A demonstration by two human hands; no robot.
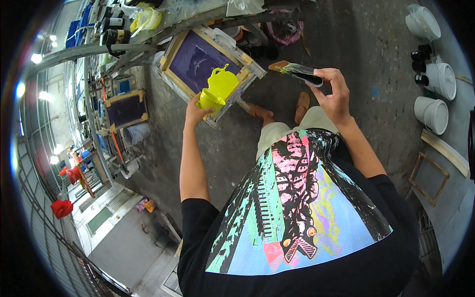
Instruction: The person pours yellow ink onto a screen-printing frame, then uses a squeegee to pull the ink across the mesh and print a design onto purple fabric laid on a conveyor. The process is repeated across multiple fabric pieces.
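Observation:
My left hand is closed round a yellow-green cup, tilted over the near edge of a screen-printing frame. On the frame's purple mesh lies a pool of bright yellow-green ink, reaching up to the cup's mouth. The screen-printing frame has pale, taped edges. Off to the right, my right hand grips a flat dark squeegee-like tool between thumb and fingers. Its far end is brownish and smeared with yellow-green, held apart from the frame.
A long metal-framed bench runs along the upper left, with a yellow ink container on it. Another purple screen stands further left. White buckets line the right wall beside a small wooden frame. My sandalled feet are below on the dark floor.

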